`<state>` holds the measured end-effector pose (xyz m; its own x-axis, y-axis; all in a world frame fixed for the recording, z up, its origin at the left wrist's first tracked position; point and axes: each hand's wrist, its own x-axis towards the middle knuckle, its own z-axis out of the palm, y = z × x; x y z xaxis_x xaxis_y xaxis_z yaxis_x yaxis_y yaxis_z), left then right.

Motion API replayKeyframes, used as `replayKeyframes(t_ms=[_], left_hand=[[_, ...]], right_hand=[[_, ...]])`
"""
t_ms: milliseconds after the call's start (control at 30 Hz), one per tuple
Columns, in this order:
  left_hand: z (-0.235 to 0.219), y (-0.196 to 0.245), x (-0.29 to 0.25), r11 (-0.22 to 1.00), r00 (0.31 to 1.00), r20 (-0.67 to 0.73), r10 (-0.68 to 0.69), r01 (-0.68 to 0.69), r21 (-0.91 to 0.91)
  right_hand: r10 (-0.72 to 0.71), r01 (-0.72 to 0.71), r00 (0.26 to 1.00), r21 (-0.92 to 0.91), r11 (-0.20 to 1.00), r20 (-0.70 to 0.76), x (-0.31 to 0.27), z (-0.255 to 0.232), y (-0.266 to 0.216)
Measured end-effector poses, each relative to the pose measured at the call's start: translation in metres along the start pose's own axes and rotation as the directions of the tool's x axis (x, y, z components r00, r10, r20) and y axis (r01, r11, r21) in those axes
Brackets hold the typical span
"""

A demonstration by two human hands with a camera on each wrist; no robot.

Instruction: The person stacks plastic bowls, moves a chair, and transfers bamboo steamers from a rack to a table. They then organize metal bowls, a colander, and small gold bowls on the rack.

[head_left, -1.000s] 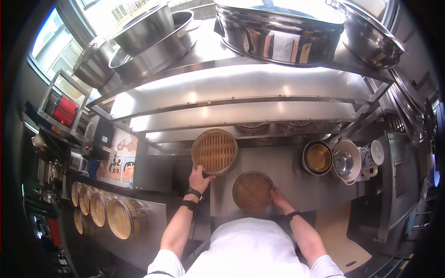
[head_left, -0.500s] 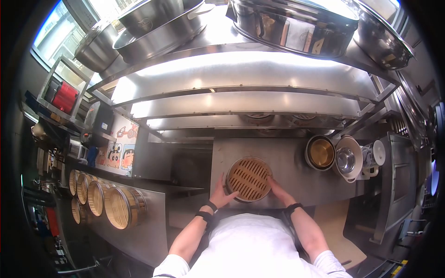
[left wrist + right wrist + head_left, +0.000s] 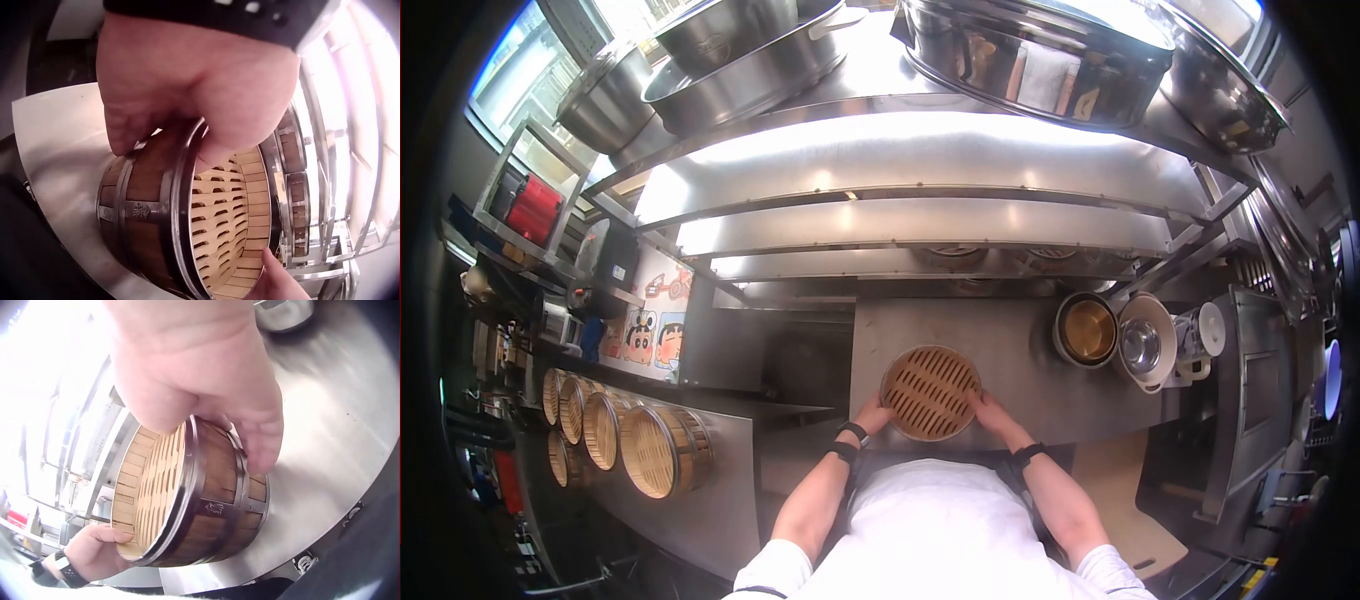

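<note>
A round bamboo steamer basket (image 3: 931, 393) with metal bands and a slatted base sits in front of me, and the second basket (image 3: 255, 519) lies beneath it in a stack. On its left side my left hand (image 3: 874, 413) grips the wall, thumb over the rim and fingers down the outside, as the left wrist view shows. My right hand (image 3: 994, 412) holds the opposite side the same way, its thumb (image 3: 164, 415) at the rim and fingertips (image 3: 262, 459) low on the outer wall. The upper basket's inside shows bare slats.
The stack stands on a steel counter (image 3: 1010, 350). Metal pots (image 3: 1088, 330) and a white-rimmed bowl (image 3: 1150, 345) stand at the right. More bamboo steamers (image 3: 662, 450) lie on the left table. Steel shelves (image 3: 920, 220) with large pans rise behind, and a beige board (image 3: 1120, 500) lies front right.
The left hand has brought its steamer basket down and right, onto the one the right hand was touching. Both hands have since drawn in and now grip the stack.
</note>
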<state>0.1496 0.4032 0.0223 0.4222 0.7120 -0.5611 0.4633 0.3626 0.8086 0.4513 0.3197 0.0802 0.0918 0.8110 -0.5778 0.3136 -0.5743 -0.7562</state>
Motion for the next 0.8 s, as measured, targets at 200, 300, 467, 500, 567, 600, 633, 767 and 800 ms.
replayKeyframes(t_ms=[200, 300, 467, 500, 567, 600, 633, 767, 800], left_hand=[[-0.004, 0.033, -0.006, 0.986, 0.985, -0.047, -0.167, 0.167, 0.0], [-0.005, 0.043, -0.01, 0.975, 0.976, -0.085, -0.202, 0.209, 0.081], [-0.003, 0.047, -0.014, 0.989, 0.984, -0.104, -0.141, 0.146, 0.036], [-0.005, 0.045, -0.013, 0.991, 0.989, -0.068, -0.13, 0.132, 0.024], [-0.007, 0.045, -0.014, 0.993, 0.993, -0.027, -0.113, 0.113, 0.011], [-0.008, 0.047, -0.016, 0.99, 0.99, 0.003, -0.139, 0.139, -0.022], [-0.009, 0.047, -0.018, 0.985, 0.986, 0.035, -0.163, 0.165, -0.052], [-0.013, 0.037, -0.03, 0.956, 0.967, 0.079, -0.242, 0.252, -0.153], [-0.017, 0.032, -0.031, 0.96, 0.963, 0.111, -0.244, 0.257, -0.115]], right_hand=[[0.099, -0.106, 0.991, 0.091, 0.99, 0.087, 0.014, 0.0, 0.008], [0.089, -0.094, 0.991, 0.056, 0.994, 0.096, 0.017, 0.002, 0.013], [0.164, -0.171, 0.985, 0.31, 0.935, 0.051, -0.017, 0.006, -0.048], [0.165, -0.171, 0.985, 0.31, 0.935, 0.044, -0.014, 0.009, -0.043], [0.21, -0.214, 0.977, 0.306, 0.928, 0.045, -0.006, 0.011, -0.029], [0.212, -0.213, 0.977, 0.308, 0.927, 0.037, -0.009, 0.013, -0.031], [0.25, -0.244, 0.968, 0.322, 0.915, 0.023, -0.012, 0.014, -0.032], [0.402, -0.359, 0.915, 0.368, 0.858, -0.045, -0.052, 0.03, -0.052], [0.411, -0.364, 0.91, 0.369, 0.855, -0.054, -0.056, 0.039, -0.033]])
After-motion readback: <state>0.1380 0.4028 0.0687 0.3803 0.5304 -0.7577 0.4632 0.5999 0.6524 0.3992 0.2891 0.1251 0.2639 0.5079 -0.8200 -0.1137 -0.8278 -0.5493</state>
